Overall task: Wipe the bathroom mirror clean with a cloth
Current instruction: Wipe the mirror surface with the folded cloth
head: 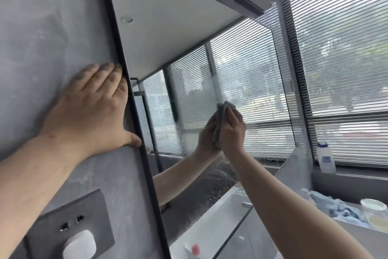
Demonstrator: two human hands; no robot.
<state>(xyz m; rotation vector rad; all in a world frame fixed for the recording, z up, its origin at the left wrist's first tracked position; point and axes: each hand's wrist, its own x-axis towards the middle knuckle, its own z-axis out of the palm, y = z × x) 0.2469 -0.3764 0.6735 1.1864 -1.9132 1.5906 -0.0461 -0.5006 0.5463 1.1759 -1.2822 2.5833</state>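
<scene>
Cloth point(220, 121) gripped in my right hand point(232, 132), fingers point(233, 112) curled, pressed on the mirror point(189, 34) mid-frame. Droplets point(212, 187) lie just below it. My left hand point(92, 107) rests flat on the wall point(42, 27), frame left.

The single head camera is sitting close to the mirror point(189, 59), looking forward and upward along it at a tilt, with the window blinds point(346, 59) lying at three o'clock.

You're in a bathroom: a black-framed mirror point(178, 27) hangs on the grey wall point(42, 27), a white basin point(220, 214) shows in it, slatted blinds point(346, 59) at your right.
</scene>
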